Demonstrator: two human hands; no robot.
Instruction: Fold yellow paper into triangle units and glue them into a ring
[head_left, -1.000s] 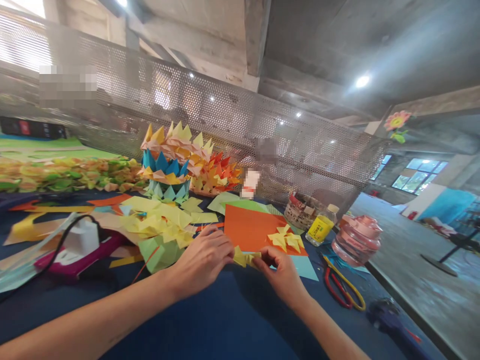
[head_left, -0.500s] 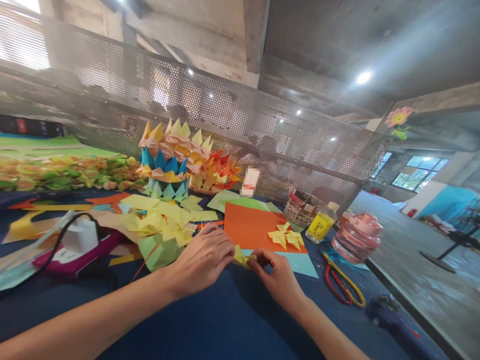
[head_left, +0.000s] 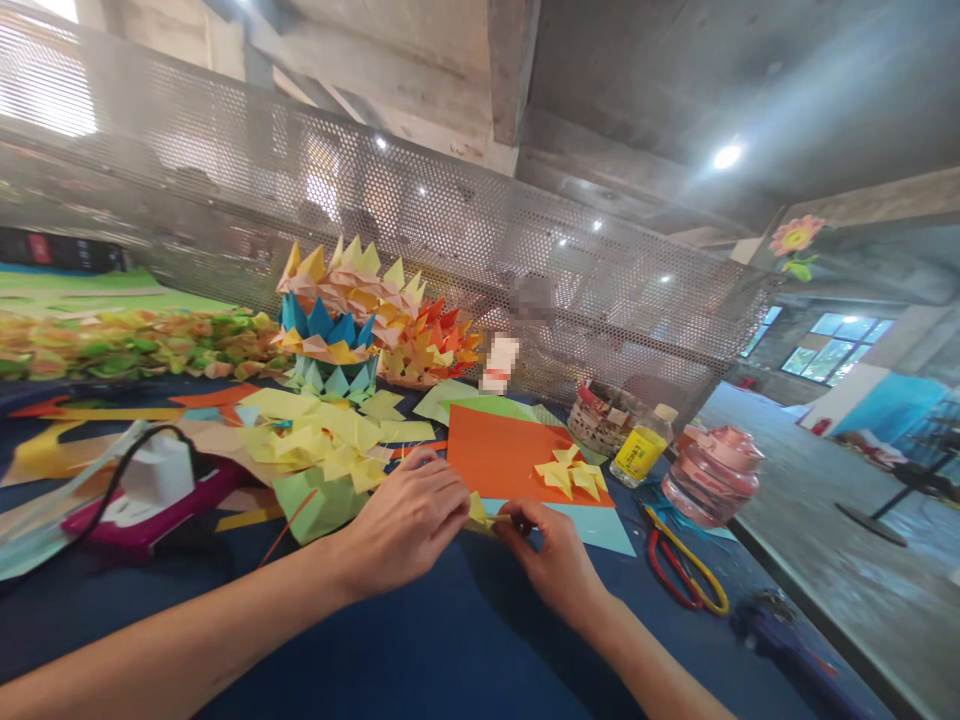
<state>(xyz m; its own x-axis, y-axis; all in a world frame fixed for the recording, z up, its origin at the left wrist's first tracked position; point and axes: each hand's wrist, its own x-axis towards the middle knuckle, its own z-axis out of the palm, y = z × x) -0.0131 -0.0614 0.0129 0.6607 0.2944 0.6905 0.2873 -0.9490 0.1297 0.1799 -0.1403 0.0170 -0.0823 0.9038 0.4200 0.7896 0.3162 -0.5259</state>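
Observation:
Between my two hands is a small piece of yellow paper (head_left: 480, 510), partly hidden by the fingers. My left hand (head_left: 411, 518) has its fingers curled over the paper's left end. With thumb and forefinger, my right hand (head_left: 551, 550) pinches the right end. Just beyond lie an orange sheet (head_left: 495, 450) and a light blue sheet (head_left: 607, 528) partly under it. Several folded yellow paper pieces (head_left: 571, 474) rest on the orange sheet. Left of my hands is a pile of yellow paper pieces (head_left: 330, 430), next to a green paper piece (head_left: 322, 505).
Folded-paper crowns (head_left: 330, 335) stand at the back against a perforated metal screen (head_left: 450, 230). On the right are a basket (head_left: 600, 415), a yellow-labelled bottle (head_left: 643, 447), a pink bottle (head_left: 712, 478) and red-and-yellow-handled scissors (head_left: 686, 570). A purple power strip (head_left: 150, 525) lies left.
The yellow paper between my hands looks flatter and shows less of its raised fold. My right fingers have shifted slightly; both hands otherwise stay in place.

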